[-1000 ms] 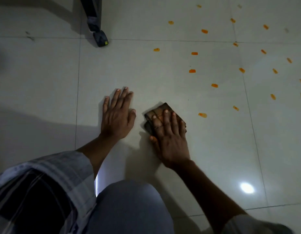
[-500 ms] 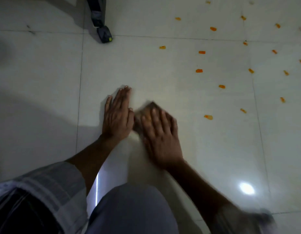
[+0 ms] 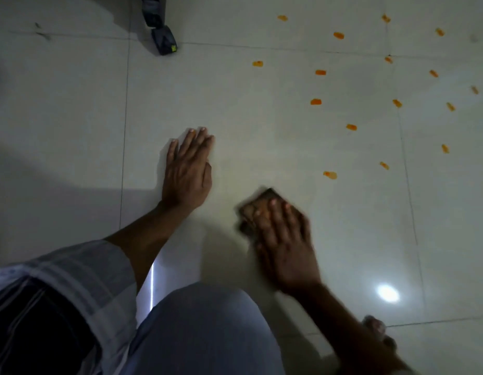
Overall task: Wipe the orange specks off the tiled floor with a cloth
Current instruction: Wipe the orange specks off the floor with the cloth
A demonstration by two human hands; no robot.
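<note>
A: Presently, right hand (image 3: 285,247) presses flat on the cloth (image 3: 255,212), blurred, near the closest speck (image 3: 330,175).
B: Left hand (image 3: 186,174) lies open-palmed on the floor (image 3: 262,147), apart from the cloth.

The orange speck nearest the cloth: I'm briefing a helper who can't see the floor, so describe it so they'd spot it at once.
Start at the right hand pressing the dark folded cloth on the pale tiled floor. Look just beyond the cloth's far corner, slightly right: the orange speck lies there. It is closest to the person, and paler at its right end than the others.
</note>
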